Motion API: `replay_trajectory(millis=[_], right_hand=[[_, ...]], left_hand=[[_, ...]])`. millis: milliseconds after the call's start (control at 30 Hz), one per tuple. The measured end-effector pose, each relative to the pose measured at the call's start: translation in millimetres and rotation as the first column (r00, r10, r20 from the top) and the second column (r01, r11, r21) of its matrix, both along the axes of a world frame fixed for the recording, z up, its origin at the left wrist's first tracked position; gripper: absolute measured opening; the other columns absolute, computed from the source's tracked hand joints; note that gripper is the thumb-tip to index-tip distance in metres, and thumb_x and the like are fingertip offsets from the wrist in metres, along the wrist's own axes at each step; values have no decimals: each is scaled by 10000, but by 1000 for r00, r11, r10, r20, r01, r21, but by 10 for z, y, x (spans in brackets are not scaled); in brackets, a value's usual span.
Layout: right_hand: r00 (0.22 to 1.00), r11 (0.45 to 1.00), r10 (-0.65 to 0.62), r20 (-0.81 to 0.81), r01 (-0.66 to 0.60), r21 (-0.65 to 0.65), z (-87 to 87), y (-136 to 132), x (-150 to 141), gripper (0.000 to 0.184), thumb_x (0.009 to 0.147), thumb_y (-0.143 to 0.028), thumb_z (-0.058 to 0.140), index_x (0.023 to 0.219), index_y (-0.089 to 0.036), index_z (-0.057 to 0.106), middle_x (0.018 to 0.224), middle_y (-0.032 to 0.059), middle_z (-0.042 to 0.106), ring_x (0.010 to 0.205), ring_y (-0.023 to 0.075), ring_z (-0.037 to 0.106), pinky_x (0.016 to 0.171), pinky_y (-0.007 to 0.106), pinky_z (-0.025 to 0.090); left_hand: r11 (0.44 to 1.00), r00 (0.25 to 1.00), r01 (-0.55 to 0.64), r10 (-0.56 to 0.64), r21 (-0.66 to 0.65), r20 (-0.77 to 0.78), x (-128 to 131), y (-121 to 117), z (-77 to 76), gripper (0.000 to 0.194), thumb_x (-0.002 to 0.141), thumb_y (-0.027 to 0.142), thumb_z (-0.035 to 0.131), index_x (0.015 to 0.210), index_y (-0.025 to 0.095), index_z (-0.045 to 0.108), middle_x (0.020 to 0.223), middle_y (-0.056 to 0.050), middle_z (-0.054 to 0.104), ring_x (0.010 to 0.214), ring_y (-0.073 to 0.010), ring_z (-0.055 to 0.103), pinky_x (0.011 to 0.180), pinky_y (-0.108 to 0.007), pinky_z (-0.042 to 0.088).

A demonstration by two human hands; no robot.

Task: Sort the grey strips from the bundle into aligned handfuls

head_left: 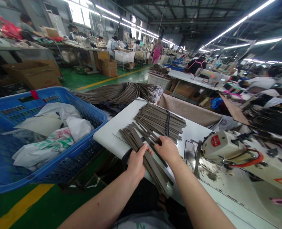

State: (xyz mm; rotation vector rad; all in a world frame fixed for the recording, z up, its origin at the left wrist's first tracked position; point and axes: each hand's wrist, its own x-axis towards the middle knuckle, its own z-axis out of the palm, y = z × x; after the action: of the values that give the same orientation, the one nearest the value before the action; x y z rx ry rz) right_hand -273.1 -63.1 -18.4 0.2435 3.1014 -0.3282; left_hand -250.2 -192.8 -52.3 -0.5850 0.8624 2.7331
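So in the head cam view, the person's got both hands busy over a white tabletop. Left hand is wrapped around a bundle of grey-brown strips, thumb on top, with the bundle slanting from about 11 o'clock down to 5. Right hand, just beside it at 2 o'clock, is curled in and pinching a few loose strips, though its fingertips are mostly hidden so can't tell how many. Up at 12 from the hands there's a big pile of the same strips lying on the table, with a dark band across it. Sewing machine sits at 3 o'clock, a blue basket of plastic bags is over at 9 to 10, and a long coiled hank lies at 11, past the table edge.
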Motion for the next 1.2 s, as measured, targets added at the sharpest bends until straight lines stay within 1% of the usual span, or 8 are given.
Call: replay_trajectory(millis=[200, 367, 500, 767, 867, 1033, 1133, 1200], right_hand=[[997, 992, 70, 24, -72, 106, -66, -152, 123, 215, 940, -286, 558, 1087, -132, 594, 1099, 154, 653, 1055, 259, 613, 922, 323, 422], [993, 983, 76, 87, -89, 159, -104, -223, 118, 204, 893, -211, 614, 1058, -94, 587, 1050, 179, 642, 1012, 275, 643, 873, 323, 470], [993, 974, 95, 73, -108, 199, -89, -259, 111, 240, 873, -242, 646, 1061, -113, 570, 1128, 199, 612, 1103, 316, 608, 871, 349, 501], [987, 954, 139, 85, -156, 257, -100, -259, 90, 165, 976, -207, 445, 1053, -105, 549, 1031, 203, 638, 939, 307, 687, 747, 369, 549], [984, 950, 159, 78, -174, 258, -33, -220, 93, 160, 964, -175, 455, 1082, -100, 535, 1016, 190, 640, 913, 295, 703, 721, 343, 543], [948, 924, 311, 67, -318, 214, 168, -303, 295, 200, 981, -156, 401, 1131, -147, 534, 1077, 141, 639, 824, 226, 703, 671, 293, 510], [883, 875, 469, 27, -469, 123, 292, -325, 358, 224, 1003, -301, 435, 1103, -174, 590, 1029, 106, 666, 841, 226, 689, 702, 292, 496], [883, 882, 469, -30, -466, 61, 336, -255, 264, 358, 1024, -438, 388, 1014, -190, 646, 966, 91, 680, 890, 231, 679, 774, 301, 489]], left_hand=[[1000, 1000, 6, -6, 14, -5, 1, 5, -1, 327, 623, 250, 899, 777, 125, 639, 652, -26, 642, 617, -146, 635, 661, -291, 559], [1000, 1000, 22, -22, -14, 14, -6, 5, -22, 304, 644, 242, 884, 771, 119, 636, 654, -36, 649, 598, -146, 629, 633, -282, 563], [1000, 1000, 0, 0, -7, 10, -11, 11, -25, 229, 697, 197, 848, 787, 113, 655, 680, -41, 662, 627, -136, 641, 675, -272, 579], [1000, 999, -11, 10, 23, 34, -16, 17, -46, 112, 768, 123, 780, 790, 98, 673, 753, -91, 716, 726, -180, 708, 779, -329, 605], [999, 999, 25, -26, 40, 33, -19, 5, -38, 63, 803, 110, 748, 835, 94, 695, 847, -129, 746, 831, -219, 732, 838, -361, 604], [999, 999, 49, -49, 4, 13, -33, -46, -32, 248, 829, 238, 771, 1030, 105, 715, 1073, -159, 749, 968, -237, 723, 838, -319, 601], [1000, 999, 25, -25, -9, 24, -41, -60, -50, 216, 819, 226, 775, 986, 106, 709, 1002, -135, 751, 908, -216, 724, 768, -279, 601], [1000, 999, 10, -9, -16, 38, -44, -52, -58, 148, 808, 188, 768, 910, 110, 694, 911, -111, 740, 825, -196, 717, 714, -265, 596]])
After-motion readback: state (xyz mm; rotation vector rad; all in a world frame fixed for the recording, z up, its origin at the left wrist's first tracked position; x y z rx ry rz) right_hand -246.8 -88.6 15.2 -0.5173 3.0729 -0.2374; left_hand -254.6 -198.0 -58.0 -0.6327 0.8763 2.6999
